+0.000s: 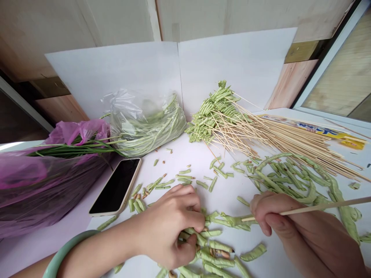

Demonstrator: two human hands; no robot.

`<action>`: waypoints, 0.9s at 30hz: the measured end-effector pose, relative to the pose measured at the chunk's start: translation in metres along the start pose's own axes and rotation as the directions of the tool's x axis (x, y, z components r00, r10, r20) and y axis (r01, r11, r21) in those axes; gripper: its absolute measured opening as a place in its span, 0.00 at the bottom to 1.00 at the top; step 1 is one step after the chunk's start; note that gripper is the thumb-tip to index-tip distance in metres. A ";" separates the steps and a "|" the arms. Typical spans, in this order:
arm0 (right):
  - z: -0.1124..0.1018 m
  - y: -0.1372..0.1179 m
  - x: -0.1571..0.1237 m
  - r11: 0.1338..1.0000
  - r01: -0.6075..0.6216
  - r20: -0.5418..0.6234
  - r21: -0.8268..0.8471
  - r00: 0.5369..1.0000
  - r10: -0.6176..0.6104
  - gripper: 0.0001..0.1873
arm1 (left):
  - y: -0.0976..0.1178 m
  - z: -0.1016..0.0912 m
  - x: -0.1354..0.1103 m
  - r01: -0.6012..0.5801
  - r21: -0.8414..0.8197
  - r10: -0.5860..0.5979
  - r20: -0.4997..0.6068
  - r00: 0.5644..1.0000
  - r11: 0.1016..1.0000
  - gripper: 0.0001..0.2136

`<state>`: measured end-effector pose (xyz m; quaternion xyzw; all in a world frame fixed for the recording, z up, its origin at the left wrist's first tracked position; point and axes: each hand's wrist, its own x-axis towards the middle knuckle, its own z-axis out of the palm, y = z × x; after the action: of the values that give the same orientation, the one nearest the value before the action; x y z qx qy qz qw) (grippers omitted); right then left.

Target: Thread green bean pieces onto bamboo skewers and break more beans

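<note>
My left hand [171, 224] is curled over a heap of cut green bean pieces [214, 255] near the table's front edge, its fingers pinching among them. My right hand [278, 220] grips a thin bamboo skewer [319, 207] whose tip points left into bean pieces [228, 221] between the two hands. A pale green bangle [62, 251] sits on my left wrist. Which single piece the left fingers hold is hidden.
A dark phone [117, 187] lies left of my left hand. Behind it are a clear bag of long beans [150, 125] and a pink bag with green stalks [43, 173]. A pile of skewered beans [214, 112], loose skewers [290, 141] and uncut long beans [292, 179] fill the right.
</note>
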<state>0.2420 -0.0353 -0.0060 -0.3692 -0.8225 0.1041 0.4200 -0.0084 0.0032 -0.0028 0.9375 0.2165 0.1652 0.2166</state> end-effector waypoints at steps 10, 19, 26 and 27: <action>0.003 -0.004 0.003 0.991 -0.068 -0.199 0.119 0.976 0.091 0.13 | 0.004 0.011 0.004 0.119 -0.801 -0.498 -0.241 0.833 0.586 0.08; 0.003 0.000 -0.002 0.973 -0.089 -0.189 0.211 0.973 0.130 0.11 | 0.004 0.015 0.006 0.097 -0.929 -0.547 -0.125 0.828 0.359 0.13; 0.006 -0.007 0.003 0.965 -0.140 -0.221 0.219 0.957 0.189 0.13 | 0.006 0.019 0.006 0.103 -0.932 -0.536 -0.108 0.837 0.347 0.14; 0.005 -0.007 0.003 0.969 -0.131 -0.206 0.212 0.963 0.175 0.13 | 0.006 0.019 0.005 0.102 -0.932 -0.540 -0.110 0.834 0.348 0.14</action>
<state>0.2333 -0.0369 -0.0041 -0.3980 -0.7247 0.1747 0.5346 0.0059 -0.0052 -0.0154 0.5518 0.3174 0.3955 0.6620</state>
